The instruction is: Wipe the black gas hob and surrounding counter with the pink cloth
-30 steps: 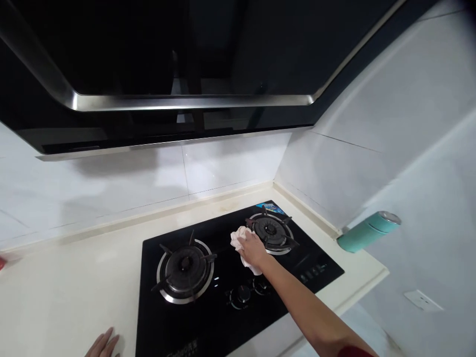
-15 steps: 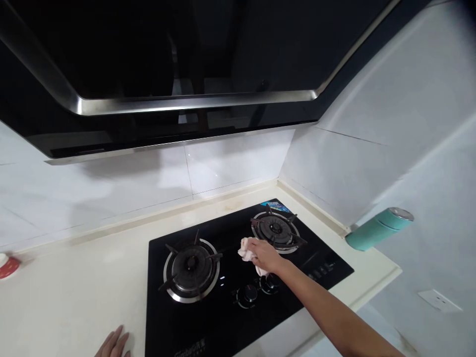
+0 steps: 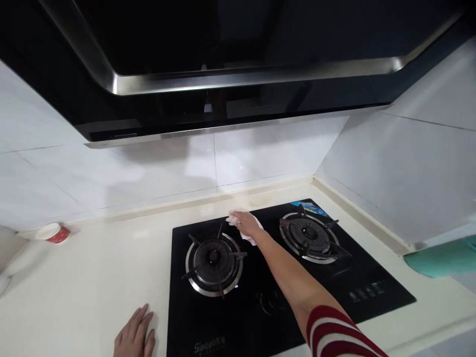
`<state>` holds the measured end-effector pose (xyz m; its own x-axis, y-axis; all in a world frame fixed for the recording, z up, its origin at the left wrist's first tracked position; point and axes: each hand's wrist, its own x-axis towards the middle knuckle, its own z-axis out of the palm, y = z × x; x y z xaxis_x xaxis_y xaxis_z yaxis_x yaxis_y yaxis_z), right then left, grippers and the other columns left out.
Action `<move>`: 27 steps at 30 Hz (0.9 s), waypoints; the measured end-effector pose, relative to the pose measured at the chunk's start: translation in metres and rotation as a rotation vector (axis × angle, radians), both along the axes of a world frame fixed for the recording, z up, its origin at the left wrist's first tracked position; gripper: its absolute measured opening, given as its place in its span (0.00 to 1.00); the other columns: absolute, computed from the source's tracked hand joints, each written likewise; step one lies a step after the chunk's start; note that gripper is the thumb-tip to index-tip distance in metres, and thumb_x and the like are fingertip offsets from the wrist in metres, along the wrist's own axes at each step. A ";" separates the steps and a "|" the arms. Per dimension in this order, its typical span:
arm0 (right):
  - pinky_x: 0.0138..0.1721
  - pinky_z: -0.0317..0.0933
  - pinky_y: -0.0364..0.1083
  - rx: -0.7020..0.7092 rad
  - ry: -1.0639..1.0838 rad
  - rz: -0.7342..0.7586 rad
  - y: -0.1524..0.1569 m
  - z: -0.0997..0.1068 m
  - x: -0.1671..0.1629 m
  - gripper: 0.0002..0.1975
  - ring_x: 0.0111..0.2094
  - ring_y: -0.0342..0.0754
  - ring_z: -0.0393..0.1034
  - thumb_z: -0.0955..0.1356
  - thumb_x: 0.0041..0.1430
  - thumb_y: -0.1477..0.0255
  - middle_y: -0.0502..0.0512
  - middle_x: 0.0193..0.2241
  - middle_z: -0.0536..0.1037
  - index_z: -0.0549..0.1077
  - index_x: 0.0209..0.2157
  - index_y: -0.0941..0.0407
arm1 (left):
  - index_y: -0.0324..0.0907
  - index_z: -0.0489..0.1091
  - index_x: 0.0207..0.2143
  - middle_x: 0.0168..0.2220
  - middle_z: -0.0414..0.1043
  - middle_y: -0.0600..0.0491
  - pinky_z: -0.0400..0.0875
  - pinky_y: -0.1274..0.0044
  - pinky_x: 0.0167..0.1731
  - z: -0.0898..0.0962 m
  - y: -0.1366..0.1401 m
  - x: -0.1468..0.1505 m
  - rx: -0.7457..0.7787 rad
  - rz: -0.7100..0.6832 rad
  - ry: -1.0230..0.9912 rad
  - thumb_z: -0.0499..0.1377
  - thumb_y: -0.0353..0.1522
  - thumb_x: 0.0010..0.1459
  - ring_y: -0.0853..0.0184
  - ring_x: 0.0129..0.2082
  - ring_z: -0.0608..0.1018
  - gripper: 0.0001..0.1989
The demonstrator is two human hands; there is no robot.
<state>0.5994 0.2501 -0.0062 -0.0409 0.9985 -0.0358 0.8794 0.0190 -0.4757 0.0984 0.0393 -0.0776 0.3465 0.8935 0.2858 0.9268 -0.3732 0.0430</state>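
I've got right hand (image 3: 248, 224), grip around white cloth (image 3: 233, 219), at rear of cooktop (image 3: 201, 320) between 2 burners (image 3: 213, 263) (image 3: 310, 234); left hand (image 3: 134, 335) on counter (image 3: 92, 282), fingers loosely apart.

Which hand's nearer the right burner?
Right. The right hand, holding a cloth, is left of the right burner, near the back edge of the hob. The left hand is farther off, on the counter left of the hob.

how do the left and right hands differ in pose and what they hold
The right hand grips a crumpled whitish cloth; the left hand shows nothing in its grasp. The right hand is near the far edge of the black cooktop, while the left hand rests on the pale counter beside it. Both hands are bare.
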 end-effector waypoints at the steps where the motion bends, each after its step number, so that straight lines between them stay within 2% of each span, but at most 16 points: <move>1: 0.67 0.45 0.50 -0.014 0.038 0.040 0.003 0.000 -0.007 0.35 0.65 0.49 0.59 0.63 0.56 0.81 0.51 0.64 0.68 0.62 0.66 0.50 | 0.47 0.71 0.56 0.63 0.69 0.51 0.69 0.67 0.52 0.002 0.000 0.001 0.007 -0.003 0.001 0.48 0.42 0.66 0.58 0.63 0.69 0.22; 4: 0.65 0.50 0.49 -0.080 0.145 0.121 0.003 0.002 -0.011 0.39 0.63 0.49 0.61 0.63 0.53 0.83 0.50 0.61 0.71 0.59 0.67 0.50 | 0.46 0.70 0.57 0.63 0.69 0.51 0.68 0.67 0.53 0.005 -0.001 0.002 0.011 -0.004 -0.003 0.48 0.41 0.66 0.59 0.62 0.69 0.22; 8: 0.56 0.62 0.45 -0.239 0.280 0.237 -0.017 0.008 0.015 0.37 0.57 0.48 0.69 0.63 0.49 0.84 0.51 0.60 0.73 0.67 0.62 0.52 | 0.46 0.71 0.55 0.62 0.70 0.50 0.67 0.66 0.54 0.008 0.000 0.003 -0.017 0.004 -0.015 0.47 0.42 0.66 0.58 0.62 0.69 0.22; 12: 0.48 0.67 0.43 -0.418 0.365 0.359 -0.058 0.019 0.047 0.37 0.50 0.46 0.75 0.63 0.43 0.84 0.51 0.54 0.78 0.70 0.58 0.52 | 0.45 0.72 0.55 0.62 0.70 0.50 0.65 0.66 0.55 0.010 0.000 0.006 -0.042 0.016 -0.024 0.47 0.43 0.66 0.58 0.63 0.69 0.23; 16: 0.46 0.67 0.44 -0.540 0.344 0.467 -0.110 0.028 0.061 0.33 0.46 0.46 0.77 0.65 0.41 0.83 0.51 0.48 0.81 0.75 0.53 0.53 | 0.45 0.71 0.55 0.63 0.69 0.49 0.65 0.65 0.56 0.011 0.001 0.006 -0.080 0.033 -0.035 0.46 0.43 0.66 0.57 0.63 0.68 0.24; 18: 0.49 0.66 0.44 -0.562 0.308 0.510 -0.134 0.031 0.059 0.31 0.45 0.46 0.76 0.64 0.42 0.83 0.50 0.45 0.81 0.77 0.50 0.53 | 0.45 0.71 0.56 0.63 0.69 0.48 0.65 0.64 0.56 0.011 0.002 0.006 -0.083 0.035 -0.039 0.46 0.44 0.66 0.57 0.63 0.68 0.24; 21: 0.57 0.59 0.47 -0.534 0.239 0.537 -0.154 0.035 0.052 0.27 0.49 0.47 0.73 0.65 0.44 0.84 0.49 0.44 0.81 0.80 0.45 0.51 | 0.45 0.70 0.56 0.63 0.68 0.48 0.65 0.64 0.55 0.009 0.003 0.005 -0.087 0.042 -0.039 0.46 0.44 0.65 0.56 0.63 0.68 0.25; 24: 0.61 0.53 0.50 -0.486 0.187 0.519 -0.156 0.038 0.050 0.24 0.51 0.49 0.71 0.65 0.44 0.84 0.48 0.43 0.81 0.81 0.41 0.49 | 0.46 0.70 0.56 0.63 0.68 0.48 0.65 0.63 0.55 0.008 0.005 0.004 -0.098 0.049 -0.038 0.46 0.44 0.65 0.56 0.64 0.67 0.24; 27: 0.59 0.54 0.51 -0.438 0.160 0.470 -0.154 0.039 0.063 0.21 0.52 0.51 0.70 0.66 0.45 0.82 0.49 0.42 0.81 0.82 0.38 0.48 | 0.46 0.70 0.56 0.63 0.68 0.47 0.65 0.62 0.55 0.008 0.006 0.003 -0.093 0.043 -0.041 0.45 0.43 0.65 0.55 0.64 0.67 0.24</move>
